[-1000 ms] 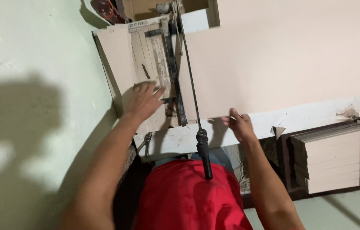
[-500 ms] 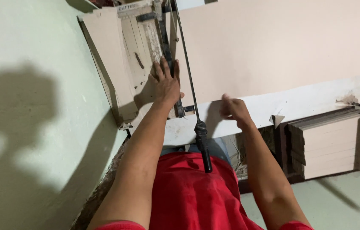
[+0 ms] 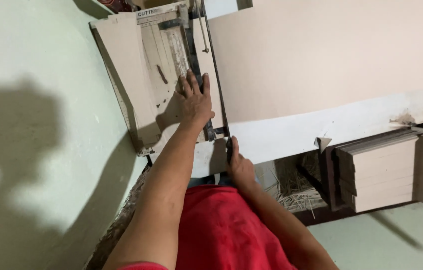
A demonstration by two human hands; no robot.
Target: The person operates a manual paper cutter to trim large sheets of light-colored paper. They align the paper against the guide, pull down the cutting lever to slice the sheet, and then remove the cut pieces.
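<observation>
**Board pressed flat under a lowered cutter blade**

A pale green floor fills the left of the frame. In the upper centre, a paper cutter (image 3: 164, 75) is seen on a white bench (image 3: 321, 132). A large beige board (image 3: 331, 55) is laid across it to the upper right. The left hand (image 3: 195, 100) is pressed flat, fingers spread, on the board's edge. The right hand (image 3: 239, 165) is closed around the black handle (image 3: 229, 147) at the centre. Stacked boards (image 3: 379, 172) are seen at the right.

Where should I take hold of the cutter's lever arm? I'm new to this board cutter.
Take the lever arm by its black handle end at the near edge, coming from below. It is the free end; the right hand wraps it there already.
</observation>
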